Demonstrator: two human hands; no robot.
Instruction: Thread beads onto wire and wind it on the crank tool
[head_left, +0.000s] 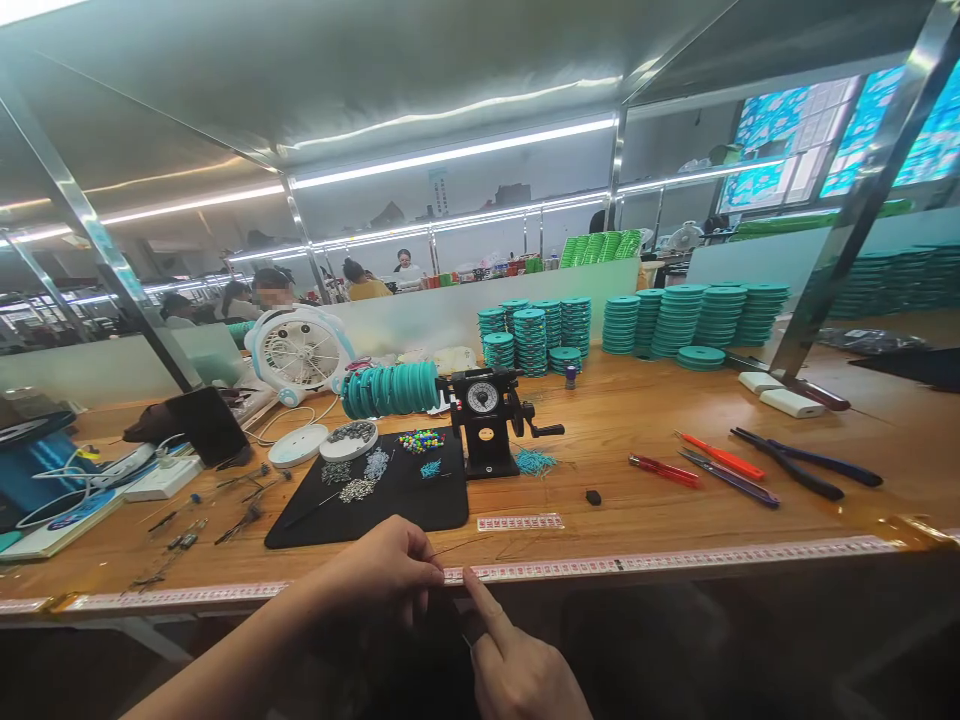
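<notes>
At the table's front edge my left hand (397, 565) is closed, thumb and forefinger pinching a thin line (457, 547). Part of that line shows as a fine dark strand above the wood. My right hand (521, 655) is just to its right, below the edge. Its index finger stretches up to the measuring tape (577, 566) stuck along the edge, while the other fingers curl in. A small shiny sliver shows beside those curled fingers; what it belongs to is hidden. Behind my hands stands a black winding machine (487, 425) with a crank, carrying a row of teal spools (391, 390).
A black mat (420, 510) bears piles of beads (421, 440) and small metal parts. Pliers (806, 463), an orange screwdriver (720, 455) and a red-handled tool (664, 471) lie right. Stacked teal spools (679, 320) and a white fan (300, 350) stand behind. Other people sit beyond the divider.
</notes>
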